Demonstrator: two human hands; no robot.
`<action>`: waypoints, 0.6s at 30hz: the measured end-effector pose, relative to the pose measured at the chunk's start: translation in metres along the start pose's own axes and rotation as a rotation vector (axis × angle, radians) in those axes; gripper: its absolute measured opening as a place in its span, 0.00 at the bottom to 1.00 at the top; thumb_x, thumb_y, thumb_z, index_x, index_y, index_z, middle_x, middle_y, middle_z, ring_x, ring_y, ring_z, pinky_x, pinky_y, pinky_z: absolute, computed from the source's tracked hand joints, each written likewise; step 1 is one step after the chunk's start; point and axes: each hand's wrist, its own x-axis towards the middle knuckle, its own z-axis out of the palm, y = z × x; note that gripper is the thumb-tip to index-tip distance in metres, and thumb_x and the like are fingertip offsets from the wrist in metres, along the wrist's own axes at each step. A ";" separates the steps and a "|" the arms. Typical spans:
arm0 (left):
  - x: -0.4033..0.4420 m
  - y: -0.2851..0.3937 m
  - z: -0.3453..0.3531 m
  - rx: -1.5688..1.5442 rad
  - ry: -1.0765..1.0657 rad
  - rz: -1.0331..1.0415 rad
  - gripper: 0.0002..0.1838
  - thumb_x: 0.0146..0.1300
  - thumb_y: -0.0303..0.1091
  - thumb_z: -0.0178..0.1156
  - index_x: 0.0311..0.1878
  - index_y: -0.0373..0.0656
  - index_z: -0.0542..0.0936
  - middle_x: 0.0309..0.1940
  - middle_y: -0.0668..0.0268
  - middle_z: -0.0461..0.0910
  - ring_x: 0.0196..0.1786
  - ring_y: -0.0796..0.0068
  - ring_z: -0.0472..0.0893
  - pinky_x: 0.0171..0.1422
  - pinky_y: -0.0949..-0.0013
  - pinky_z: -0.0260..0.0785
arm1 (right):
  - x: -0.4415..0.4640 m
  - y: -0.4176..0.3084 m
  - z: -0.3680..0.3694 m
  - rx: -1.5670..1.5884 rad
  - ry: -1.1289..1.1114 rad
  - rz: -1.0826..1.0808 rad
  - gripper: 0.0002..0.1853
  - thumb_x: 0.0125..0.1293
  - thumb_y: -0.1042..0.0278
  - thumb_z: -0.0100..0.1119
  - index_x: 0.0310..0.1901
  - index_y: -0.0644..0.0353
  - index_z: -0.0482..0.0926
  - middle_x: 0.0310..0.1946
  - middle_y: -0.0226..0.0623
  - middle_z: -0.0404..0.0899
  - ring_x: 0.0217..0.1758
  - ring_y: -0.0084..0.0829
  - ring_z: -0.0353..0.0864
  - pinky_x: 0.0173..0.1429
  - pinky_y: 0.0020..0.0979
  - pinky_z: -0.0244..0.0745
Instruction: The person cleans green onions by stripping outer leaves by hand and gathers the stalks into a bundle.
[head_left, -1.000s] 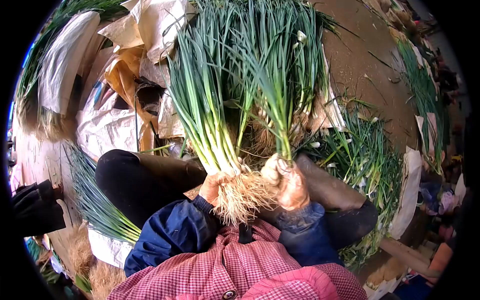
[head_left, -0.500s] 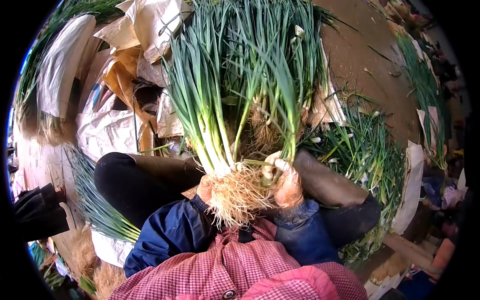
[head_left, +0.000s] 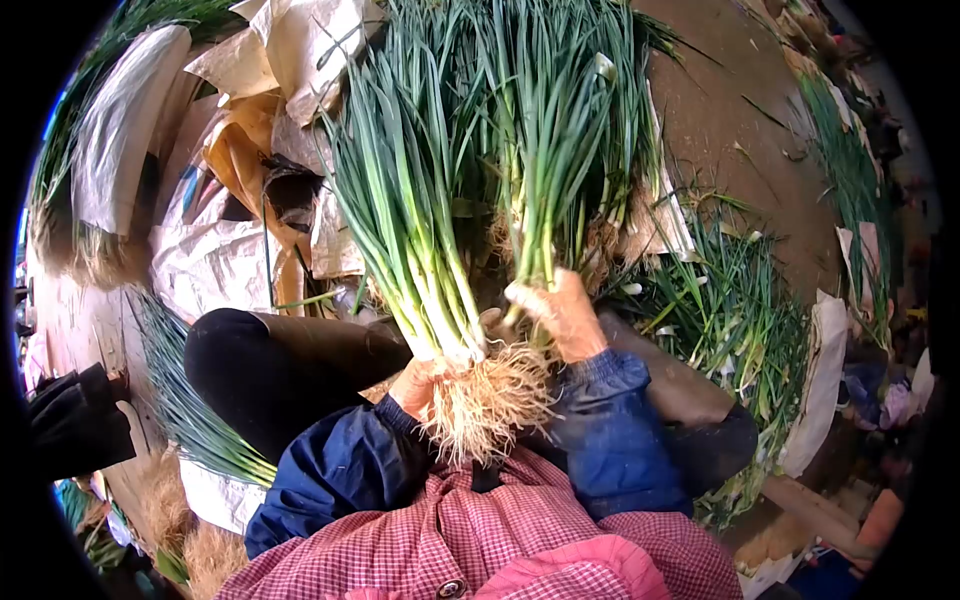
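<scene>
My left hand (head_left: 412, 388) is closed round the white lower ends of a bunch of green onions (head_left: 425, 270), with their pale roots (head_left: 490, 400) fanning out over my lap. Part of that hand is hidden by the bunch. To its right, my right hand (head_left: 565, 312) is closed at the base of a few other green onion stalks (head_left: 540, 235); its fingertips are partly hidden. Beyond both hands lies a big pile of green onions (head_left: 590, 120), roots towards me.
Loose leaves and trimmings (head_left: 740, 320) heap up beside my right knee. By my left knee lies another bundle of green onions (head_left: 190, 380). Crumpled sacking (head_left: 220, 265) covers the ground at the left, and a covered bundle (head_left: 130, 130) sits farther out.
My right hand has moved up and slightly away from the roots, and the stalks at it now stand more upright. My left hand still holds its bunch.
</scene>
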 end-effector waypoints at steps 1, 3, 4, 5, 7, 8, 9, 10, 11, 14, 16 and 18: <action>0.003 -0.002 -0.003 0.057 0.041 -0.012 0.33 0.45 0.28 0.67 0.57 0.35 0.67 0.39 0.63 0.77 0.38 0.75 0.78 0.44 0.71 0.75 | -0.014 -0.011 0.005 0.017 -0.130 0.072 0.19 0.54 0.65 0.64 0.42 0.68 0.71 0.28 0.36 0.73 0.21 0.26 0.71 0.24 0.23 0.72; 0.007 -0.004 -0.007 0.120 0.030 -0.032 0.25 0.47 0.28 0.67 0.50 0.34 0.72 0.37 0.63 0.79 0.36 0.76 0.79 0.40 0.74 0.74 | 0.007 0.004 0.009 -0.130 -0.024 -0.013 0.17 0.54 0.60 0.64 0.38 0.64 0.72 0.23 0.31 0.72 0.21 0.21 0.67 0.24 0.22 0.68; 0.009 -0.008 -0.016 0.169 0.057 0.005 0.25 0.47 0.28 0.67 0.50 0.34 0.71 0.37 0.63 0.79 0.36 0.77 0.78 0.40 0.75 0.74 | 0.027 0.018 0.024 0.261 0.198 -0.104 0.17 0.56 0.57 0.61 0.37 0.63 0.73 0.21 0.28 0.72 0.20 0.17 0.66 0.24 0.23 0.68; 0.010 -0.009 -0.026 0.220 0.084 0.047 0.26 0.46 0.28 0.67 0.50 0.34 0.71 0.37 0.63 0.78 0.36 0.77 0.78 0.40 0.75 0.73 | 0.027 0.009 0.023 0.282 0.138 -0.182 0.14 0.59 0.60 0.58 0.37 0.64 0.74 0.21 0.28 0.72 0.19 0.17 0.66 0.21 0.21 0.66; 0.005 -0.006 -0.028 0.180 0.030 0.150 0.25 0.47 0.26 0.66 0.50 0.34 0.71 0.38 0.62 0.78 0.36 0.75 0.78 0.39 0.73 0.74 | 0.024 0.022 0.031 0.053 0.278 -0.134 0.13 0.61 0.62 0.56 0.38 0.65 0.74 0.21 0.28 0.72 0.17 0.18 0.67 0.18 0.19 0.64; 0.006 -0.007 -0.022 0.148 0.019 0.173 0.25 0.47 0.26 0.66 0.50 0.35 0.71 0.38 0.62 0.78 0.37 0.74 0.78 0.40 0.71 0.75 | 0.010 0.026 0.029 0.135 0.320 -0.070 0.11 0.62 0.65 0.54 0.39 0.64 0.74 0.20 0.28 0.72 0.16 0.18 0.69 0.15 0.17 0.63; 0.003 -0.008 -0.006 0.109 0.017 0.187 0.26 0.46 0.26 0.66 0.51 0.36 0.71 0.38 0.61 0.78 0.37 0.73 0.78 0.41 0.70 0.75 | 0.001 0.040 0.025 0.243 0.326 -0.079 0.10 0.62 0.67 0.54 0.38 0.65 0.74 0.21 0.30 0.74 0.17 0.18 0.69 0.17 0.18 0.65; 0.006 -0.012 -0.024 0.078 0.006 0.151 0.26 0.46 0.25 0.65 0.52 0.37 0.70 0.39 0.60 0.78 0.38 0.71 0.79 0.43 0.68 0.76 | -0.009 0.059 0.025 0.400 0.231 -0.141 0.09 0.63 0.68 0.53 0.39 0.67 0.74 0.22 0.31 0.75 0.17 0.19 0.69 0.18 0.19 0.67; 0.010 -0.016 -0.034 0.106 0.115 0.101 0.25 0.47 0.25 0.64 0.52 0.37 0.70 0.39 0.61 0.78 0.38 0.72 0.79 0.40 0.70 0.76 | -0.013 0.085 0.027 0.562 0.138 -0.198 0.09 0.63 0.69 0.52 0.39 0.68 0.74 0.23 0.33 0.76 0.17 0.20 0.70 0.19 0.19 0.69; 0.020 -0.023 -0.056 0.185 0.078 0.122 0.25 0.48 0.24 0.63 0.51 0.36 0.70 0.38 0.61 0.78 0.36 0.73 0.79 0.37 0.71 0.75 | 0.009 0.102 0.034 -0.309 0.539 -0.408 0.12 0.66 0.70 0.46 0.45 0.69 0.72 0.29 0.39 0.77 0.22 0.25 0.73 0.25 0.21 0.71; 0.018 -0.022 -0.063 0.186 0.068 0.086 0.26 0.47 0.25 0.64 0.53 0.35 0.70 0.37 0.62 0.79 0.35 0.75 0.79 0.35 0.73 0.73 | 0.003 0.087 0.035 -0.123 0.444 -0.352 0.13 0.66 0.67 0.45 0.43 0.68 0.73 0.28 0.39 0.77 0.23 0.26 0.73 0.27 0.23 0.71; 0.005 -0.012 -0.032 -0.024 0.067 0.024 0.27 0.48 0.28 0.65 0.53 0.35 0.69 0.40 0.59 0.78 0.39 0.69 0.79 0.43 0.66 0.75 | 0.020 0.126 0.030 -0.056 0.196 -0.155 0.13 0.63 0.63 0.46 0.39 0.65 0.74 0.25 0.39 0.76 0.22 0.29 0.72 0.30 0.29 0.73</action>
